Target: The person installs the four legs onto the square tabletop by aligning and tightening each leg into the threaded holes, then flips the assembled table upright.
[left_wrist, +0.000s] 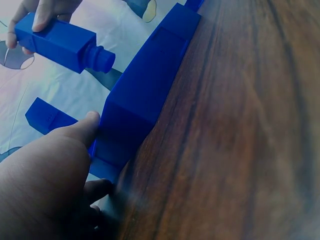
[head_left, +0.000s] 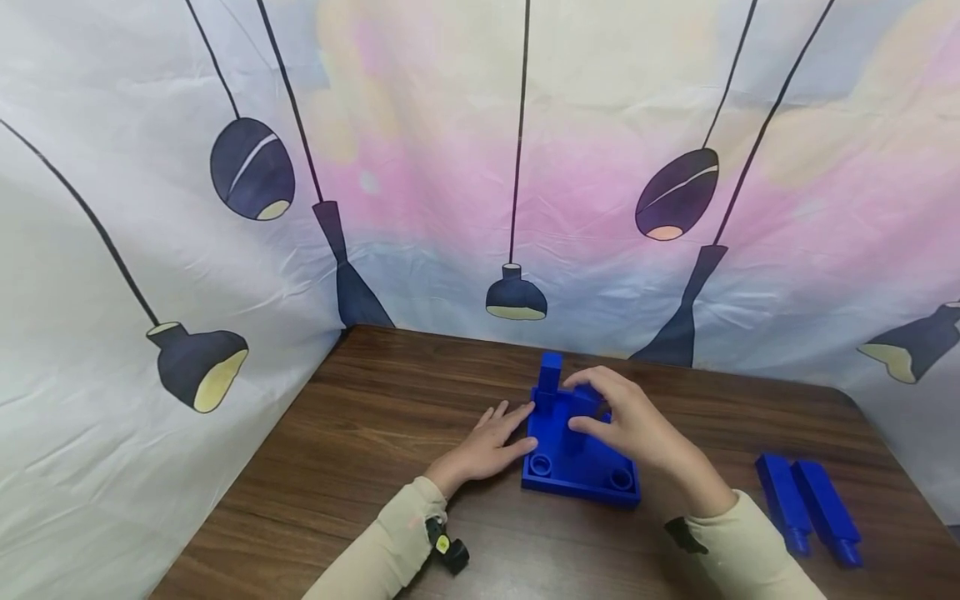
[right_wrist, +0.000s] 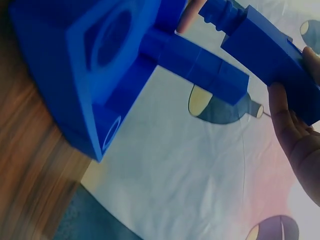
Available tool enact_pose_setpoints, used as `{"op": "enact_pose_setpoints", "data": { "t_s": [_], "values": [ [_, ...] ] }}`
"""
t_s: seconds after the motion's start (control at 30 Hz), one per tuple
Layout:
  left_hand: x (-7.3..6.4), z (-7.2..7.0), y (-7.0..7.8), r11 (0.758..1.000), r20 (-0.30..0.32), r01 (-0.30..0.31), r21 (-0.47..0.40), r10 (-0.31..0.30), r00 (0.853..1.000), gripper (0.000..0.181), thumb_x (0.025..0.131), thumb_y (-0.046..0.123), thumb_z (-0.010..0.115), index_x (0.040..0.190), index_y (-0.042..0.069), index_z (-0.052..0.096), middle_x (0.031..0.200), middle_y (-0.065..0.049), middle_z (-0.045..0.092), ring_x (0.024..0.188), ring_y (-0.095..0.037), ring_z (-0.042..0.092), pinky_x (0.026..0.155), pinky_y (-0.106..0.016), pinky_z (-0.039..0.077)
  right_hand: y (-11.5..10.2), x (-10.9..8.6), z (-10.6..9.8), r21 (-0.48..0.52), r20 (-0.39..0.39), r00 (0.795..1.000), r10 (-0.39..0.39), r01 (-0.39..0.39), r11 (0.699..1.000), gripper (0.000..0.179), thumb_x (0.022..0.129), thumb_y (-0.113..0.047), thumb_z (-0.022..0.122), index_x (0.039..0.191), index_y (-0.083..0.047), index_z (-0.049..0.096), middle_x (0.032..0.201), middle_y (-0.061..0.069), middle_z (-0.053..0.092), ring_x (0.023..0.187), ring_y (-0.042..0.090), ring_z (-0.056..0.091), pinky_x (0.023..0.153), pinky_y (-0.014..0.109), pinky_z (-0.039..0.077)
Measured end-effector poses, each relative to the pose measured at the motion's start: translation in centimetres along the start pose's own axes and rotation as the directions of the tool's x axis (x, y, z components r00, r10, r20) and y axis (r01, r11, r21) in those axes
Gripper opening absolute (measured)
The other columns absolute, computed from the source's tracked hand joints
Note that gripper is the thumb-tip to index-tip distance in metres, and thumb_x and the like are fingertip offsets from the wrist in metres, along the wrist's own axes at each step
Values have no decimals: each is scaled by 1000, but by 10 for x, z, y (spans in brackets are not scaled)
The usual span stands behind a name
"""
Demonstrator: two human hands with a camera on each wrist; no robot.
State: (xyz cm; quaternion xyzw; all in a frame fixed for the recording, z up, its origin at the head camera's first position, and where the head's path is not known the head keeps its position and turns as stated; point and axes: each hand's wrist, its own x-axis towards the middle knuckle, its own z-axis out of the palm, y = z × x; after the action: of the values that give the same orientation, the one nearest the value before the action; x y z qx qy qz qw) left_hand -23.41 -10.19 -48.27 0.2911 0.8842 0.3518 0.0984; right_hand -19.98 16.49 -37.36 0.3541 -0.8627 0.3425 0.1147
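Note:
A blue plastic tabletop (head_left: 558,467), like a toy table turned upside down, lies on the wooden desk with round sockets at its corners. One square blue leg (head_left: 551,379) stands upright in its far left corner. My left hand (head_left: 487,446) rests on the desk, its thumb and forefinger touching the tabletop's left edge. Above the tabletop, my right hand (head_left: 637,421) grips another blue leg (right_wrist: 275,55) between thumb and fingers. That leg's threaded end (left_wrist: 102,59) points down toward the tabletop, apart from it in the wrist views.
Two more blue legs (head_left: 783,500) with threaded ends lie side by side on the desk (head_left: 360,433) at the right. A fabric backdrop (head_left: 435,167) printed with hanging lamps rises behind the desk and along its sides.

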Motion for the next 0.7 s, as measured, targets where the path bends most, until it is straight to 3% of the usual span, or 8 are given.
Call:
{"op": "enact_pose_setpoints", "data": {
  "t_s": [0.33, 0.7],
  "values": [
    [-1, 0, -1, 1000, 5, -11, 3, 11, 1000, 70, 112, 50, 47, 169, 16, 27, 172, -7, 30, 162, -40, 6, 129, -58, 3, -8, 5, 19, 62, 25, 999, -48, 47, 997, 47, 90, -7, 85, 132, -12, 65, 131, 3, 66, 112, 19, 64, 84, 37, 57],
    [-2, -2, -2, 1000, 13, -18, -5, 18, 1000, 69, 112, 51, 46, 169, 18, 26, 172, -9, 30, 162, -41, 5, 129, -59, 3, -13, 5, 36, 80, 62, 997, -52, 47, 996, 45, 91, -5, 83, 132, -13, 65, 132, 4, 66, 127, 26, 63, 99, 50, 55]
  ]
}}
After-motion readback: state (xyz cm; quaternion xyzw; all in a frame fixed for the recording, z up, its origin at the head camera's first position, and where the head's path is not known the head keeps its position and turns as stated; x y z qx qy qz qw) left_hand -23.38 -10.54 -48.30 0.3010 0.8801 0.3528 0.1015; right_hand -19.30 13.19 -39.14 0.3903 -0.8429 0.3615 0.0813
